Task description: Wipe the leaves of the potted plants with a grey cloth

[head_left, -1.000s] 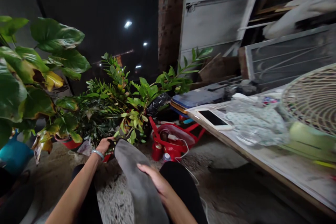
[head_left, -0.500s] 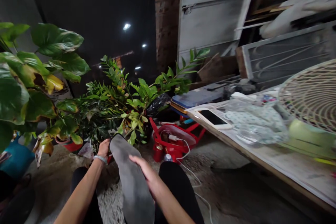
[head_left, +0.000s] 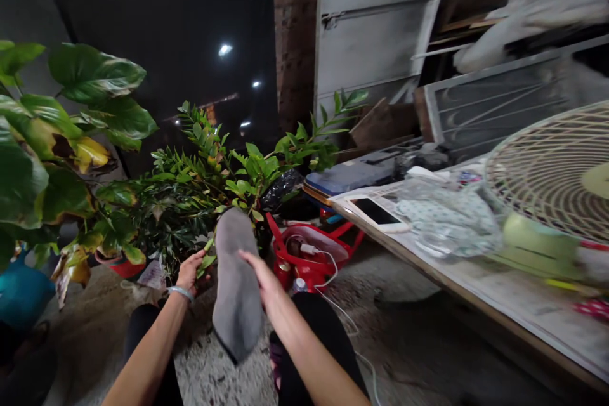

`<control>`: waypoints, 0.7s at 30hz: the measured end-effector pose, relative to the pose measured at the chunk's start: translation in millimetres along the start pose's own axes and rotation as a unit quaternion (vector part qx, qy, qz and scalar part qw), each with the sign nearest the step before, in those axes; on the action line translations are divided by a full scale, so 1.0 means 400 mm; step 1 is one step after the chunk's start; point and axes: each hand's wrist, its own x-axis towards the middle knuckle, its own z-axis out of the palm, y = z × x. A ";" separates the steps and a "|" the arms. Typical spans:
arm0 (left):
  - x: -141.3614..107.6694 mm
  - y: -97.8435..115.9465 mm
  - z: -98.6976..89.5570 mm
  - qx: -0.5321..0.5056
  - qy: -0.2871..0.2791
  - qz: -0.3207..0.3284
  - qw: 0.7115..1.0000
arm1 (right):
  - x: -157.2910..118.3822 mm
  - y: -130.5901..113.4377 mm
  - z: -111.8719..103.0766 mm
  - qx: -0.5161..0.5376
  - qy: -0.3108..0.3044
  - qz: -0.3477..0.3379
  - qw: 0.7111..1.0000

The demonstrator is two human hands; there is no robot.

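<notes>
Head: right hand [head_left: 267,284] holds grey pad [head_left: 234,279]; red bag [head_left: 314,273] contains white plug [head_left: 309,248].

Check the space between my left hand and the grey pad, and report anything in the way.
A few green leaves show between the left hand and the grey pad, close by the fingertips. Depth is hard to judge, so whether they truly block it is unclear.

Both forearms [head_left: 151,346] are stretched forward. The left hand [head_left: 190,271] is held just left of the grey piece [head_left: 233,292], fingers bent; its right edge is clasped by the right hand [head_left: 266,283].
</notes>
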 end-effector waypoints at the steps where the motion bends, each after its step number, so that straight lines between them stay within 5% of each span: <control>1: 0.005 -0.003 -0.005 -0.006 -0.004 0.008 1.000 | -0.015 0.040 -0.001 -0.006 -0.011 0.046 0.999; 5: 0.019 -0.016 -0.022 -0.025 -0.009 0.020 0.999 | -0.102 0.132 -0.065 0.002 -0.044 0.053 0.998; 9: 0.004 -0.027 -0.022 -0.025 -0.018 -0.011 0.999 | -0.154 0.089 -0.118 0.027 -0.005 0.032 0.999; 13: -0.037 -0.013 -0.006 -0.020 -0.044 -0.017 0.999 | -0.173 0.045 -0.107 0.022 0.020 0.026 0.999; 21: -0.020 -0.005 0.004 -0.016 -0.016 -0.011 1.000 | -0.184 0.118 -0.116 0.032 -0.015 -0.008 0.999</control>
